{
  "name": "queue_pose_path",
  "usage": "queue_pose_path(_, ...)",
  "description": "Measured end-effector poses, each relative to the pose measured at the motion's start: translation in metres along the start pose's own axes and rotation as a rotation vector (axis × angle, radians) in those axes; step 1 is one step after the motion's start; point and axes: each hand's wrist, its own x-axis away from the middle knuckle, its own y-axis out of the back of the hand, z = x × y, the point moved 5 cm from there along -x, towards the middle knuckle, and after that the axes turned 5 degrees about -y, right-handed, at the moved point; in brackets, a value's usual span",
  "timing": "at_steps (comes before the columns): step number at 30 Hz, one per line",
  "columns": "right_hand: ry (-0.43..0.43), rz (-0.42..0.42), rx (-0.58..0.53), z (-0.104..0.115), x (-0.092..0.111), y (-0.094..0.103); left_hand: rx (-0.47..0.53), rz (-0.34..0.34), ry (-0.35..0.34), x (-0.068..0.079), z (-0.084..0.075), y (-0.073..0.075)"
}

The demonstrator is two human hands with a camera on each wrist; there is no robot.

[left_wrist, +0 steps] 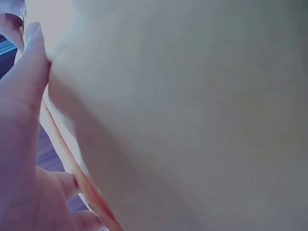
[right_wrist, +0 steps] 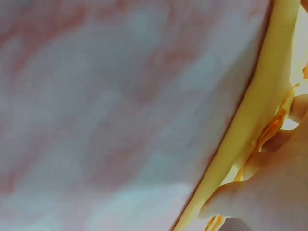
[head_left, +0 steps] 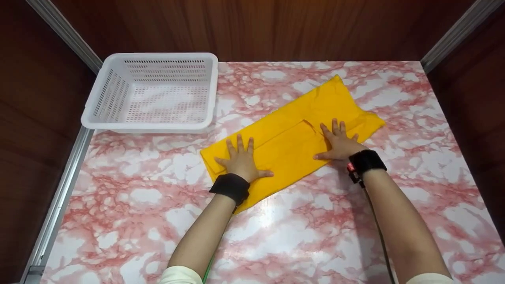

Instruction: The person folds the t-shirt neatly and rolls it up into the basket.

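Note:
A yellow cloth (head_left: 284, 146), folded into a long strip, lies slantwise on the table, its right end higher than its left. On its left part rests my left hand (head_left: 241, 162), fingers spread and straight. My right hand (head_left: 340, 145) lies spread on the cloth's right part, near the lower edge. Both palms face down. In the right wrist view, the right hand (right_wrist: 274, 178) touches the cloth (right_wrist: 250, 110) along its edge. The left wrist view is washed out; the left hand (left_wrist: 29, 125) shows at its left side.
A white plastic basket (head_left: 213, 94) with slotted walls stands at the back left of the red-and-white marbled table (head_left: 150, 221). Dark wooden panels (head_left: 252, 31) enclose the back and sides. Black bands (head_left: 367, 161) circle both wrists, with cables along the forearms.

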Motion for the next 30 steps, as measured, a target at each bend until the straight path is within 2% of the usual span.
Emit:
queue_pose_path(9, 0.009, 0.021, 0.034, 0.002, -0.010, 0.007, -0.018, -0.010, 0.034, -0.001, -0.001, -0.001)
queue_pose_path(16, 0.023, 0.019, 0.045, 0.004, -0.014, 0.011, -0.025, 0.002, 0.060, 0.000, -0.002, -0.001)
queue_pose_path(20, 0.012, 0.004, 0.058, 0.006, -0.015, 0.011, -0.045, 0.017, 0.054, 0.000, -0.002, 0.002)
queue_pose_path(23, -0.035, -0.048, 0.045, 0.013, -0.015, 0.006, -0.090, 0.037, 0.016, -0.001, 0.000, 0.008)
queue_pose_path(25, -0.092, -0.106, 0.016, 0.023, -0.014, -0.001, -0.117, 0.048, -0.038, -0.003, 0.001, 0.012)
queue_pose_path(28, -0.187, -0.206, -0.071, 0.047, -0.008, -0.013, -0.140, 0.044, -0.163, -0.010, 0.004, 0.019)
queue_pose_path(30, -0.233, -0.244, -0.118, 0.066, -0.002, -0.022, -0.126, 0.031, -0.257, -0.018, 0.006, 0.022)
